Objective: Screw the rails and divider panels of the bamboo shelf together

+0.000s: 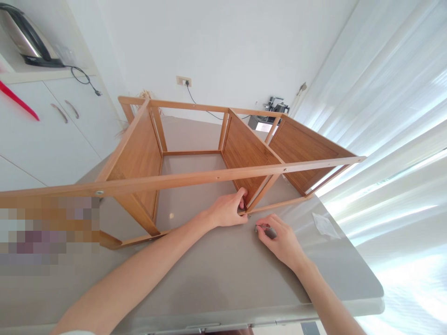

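A wooden shelf frame (195,176) lies on its side across the grey table, with flat panels between its long rails. My left hand (230,208) reaches beneath the upper rail and is closed around the lower corner of the middle panel (249,158), at the bottom rail. A small metal screw end (249,216) shows at that rail, beside the left fingertips. Just right of it, my right hand (277,235) pinches a thin metal hex key (259,227) between thumb and fingers, a little apart from the wood. Fingers partly hide the key.
A small clear plastic bag (324,225) lies on the grey table (216,274) at the right. Sheer curtains (394,139) hang beyond the right edge. A kettle (30,39) stands on a cabinet at the left. Part of the left side is pixelated.
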### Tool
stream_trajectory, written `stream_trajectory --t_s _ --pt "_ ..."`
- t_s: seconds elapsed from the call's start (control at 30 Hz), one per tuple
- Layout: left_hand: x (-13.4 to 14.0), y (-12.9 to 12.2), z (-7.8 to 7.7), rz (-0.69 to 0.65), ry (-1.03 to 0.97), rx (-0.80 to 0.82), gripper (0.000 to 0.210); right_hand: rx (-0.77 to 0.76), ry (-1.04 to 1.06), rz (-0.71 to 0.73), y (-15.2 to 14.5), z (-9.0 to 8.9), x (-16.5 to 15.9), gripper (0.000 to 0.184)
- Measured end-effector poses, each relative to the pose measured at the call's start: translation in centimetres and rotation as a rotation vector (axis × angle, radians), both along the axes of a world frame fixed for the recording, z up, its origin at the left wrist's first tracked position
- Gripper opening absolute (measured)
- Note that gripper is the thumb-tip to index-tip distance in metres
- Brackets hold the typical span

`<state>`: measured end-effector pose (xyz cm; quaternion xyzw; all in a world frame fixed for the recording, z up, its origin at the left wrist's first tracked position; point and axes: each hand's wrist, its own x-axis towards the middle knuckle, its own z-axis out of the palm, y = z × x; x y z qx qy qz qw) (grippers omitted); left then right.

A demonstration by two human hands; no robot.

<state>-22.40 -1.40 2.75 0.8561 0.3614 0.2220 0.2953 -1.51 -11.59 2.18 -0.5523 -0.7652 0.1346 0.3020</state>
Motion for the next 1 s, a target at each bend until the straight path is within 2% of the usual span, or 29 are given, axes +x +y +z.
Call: stream_trajectory --t_s 0.07,0.13,0.3,0.67,1.0 --pt "-0.02 0.02 -0.04 -0.001 -0.005 0.005 0.048 -0.042 0.009 -0.057 0.1 -0.02 -0.27 0.007" --pt "-0.03 0.01 0.01 0.001 -0.008 0.007 0.047 -0.02 -0.052 -0.088 0.25 -0.13 -0.4 0.007" --pt "-0.01 -0.08 0.39 0.004 -0.007 -0.018 0.044 0.112 -0.272 0.008 0.26 -0.4 -0.52 0.013" --pt "-0.07 -0.25 0.82 0.003 0.013 -0.043 0.043 0.141 -0.285 0.078 0.57 -0.42 -0.5 0.014" --pt "-0.04 -0.11 0.41 -0.004 0.008 -0.008 0.044 0.144 -0.343 0.059 0.88 -0.7 -0.91 0.015"
